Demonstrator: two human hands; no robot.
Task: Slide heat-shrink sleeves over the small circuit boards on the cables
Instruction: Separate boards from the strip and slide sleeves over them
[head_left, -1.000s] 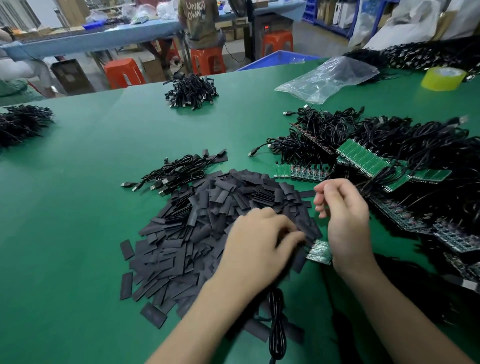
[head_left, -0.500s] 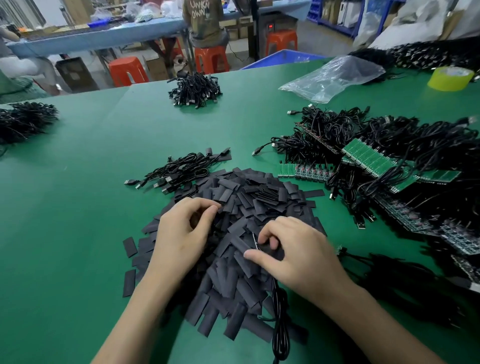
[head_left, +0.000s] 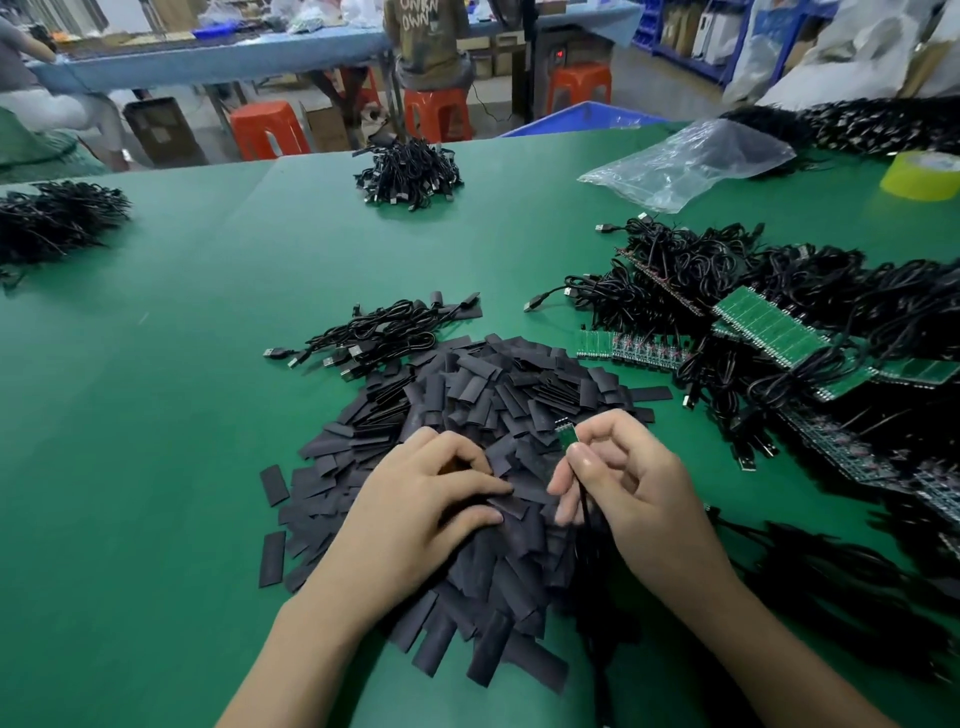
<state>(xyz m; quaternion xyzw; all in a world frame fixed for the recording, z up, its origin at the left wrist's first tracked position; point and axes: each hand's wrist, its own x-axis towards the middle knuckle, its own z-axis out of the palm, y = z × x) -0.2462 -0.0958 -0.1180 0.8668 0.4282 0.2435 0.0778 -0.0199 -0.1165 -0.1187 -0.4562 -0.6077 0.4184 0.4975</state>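
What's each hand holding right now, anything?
Left hand: pinching a heat-shrink sleeve on the pile.
Right hand: pinching a small circuit board.

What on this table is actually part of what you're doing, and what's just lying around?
In use: right hand pinching a cable's small circuit board; left hand pinching a sleeve from the heat-shrink sleeve pile; cables with boards at right.
Lying about: clear plastic bag, yellow tape roll, far cable bundle, orange stools.

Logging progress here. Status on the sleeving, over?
Right hand pinches circuit board, bare, cable hanging below. Left hand pinches a sleeve on the pile. Sleeve not yet on board. Nothing in the way.
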